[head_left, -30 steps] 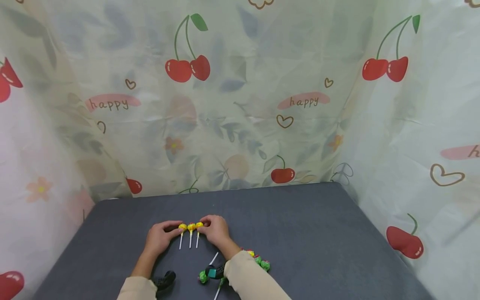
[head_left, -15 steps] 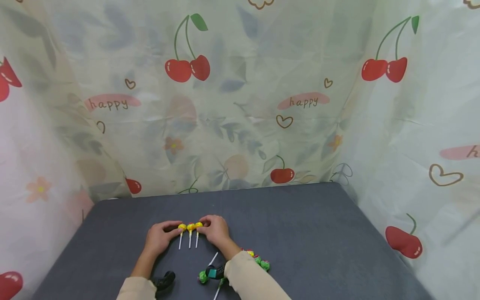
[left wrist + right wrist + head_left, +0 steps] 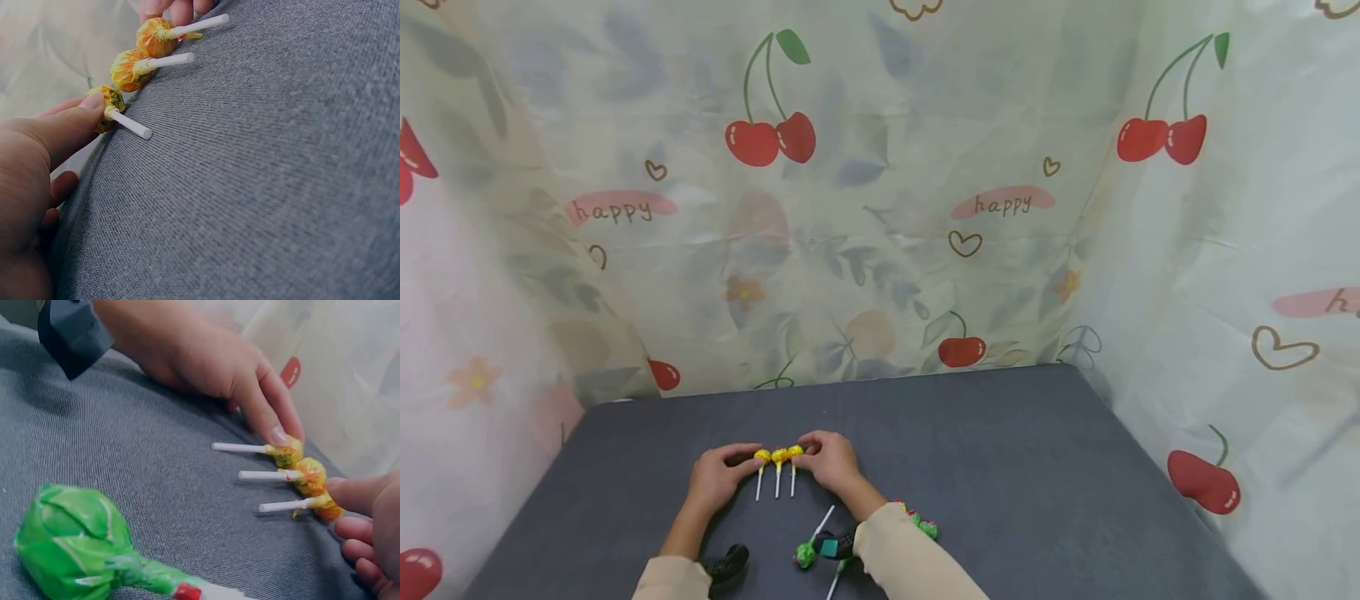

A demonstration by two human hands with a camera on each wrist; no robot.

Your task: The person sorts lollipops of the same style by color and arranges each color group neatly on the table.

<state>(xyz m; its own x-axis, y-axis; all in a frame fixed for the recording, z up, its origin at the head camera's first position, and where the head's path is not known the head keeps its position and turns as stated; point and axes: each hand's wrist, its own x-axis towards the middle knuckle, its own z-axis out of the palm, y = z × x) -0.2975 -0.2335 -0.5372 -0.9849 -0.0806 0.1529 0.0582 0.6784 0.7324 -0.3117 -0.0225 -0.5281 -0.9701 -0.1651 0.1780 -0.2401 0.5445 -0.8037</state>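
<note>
Three yellow-wrapped lollipops lie side by side on the dark table, their white sticks toward the person. My left hand [image 3: 713,482] pinches the head of the left lollipop [image 3: 111,100] between thumb and fingers. The middle lollipop [image 3: 779,457] sits between the other two, touched by neither hand as far as I can see. At the row's other end, my right hand [image 3: 832,461] pinches the head of the right lollipop [image 3: 326,506] with thumb and fingers. In the right wrist view the three heads are close together, seemingly touching.
A green lollipop [image 3: 805,555] lies near the right wrist, large in the right wrist view. Another green one, its stick [image 3: 835,578] showing, is partly under the right forearm. More green and yellow-red lollipops [image 3: 928,529] lie beyond that sleeve. A printed curtain [image 3: 865,208] surrounds the table [image 3: 1000,467].
Both hands keep their hold on the outer yellow lollipops, with almost no motion. The whole head view has shifted slightly left.
</note>
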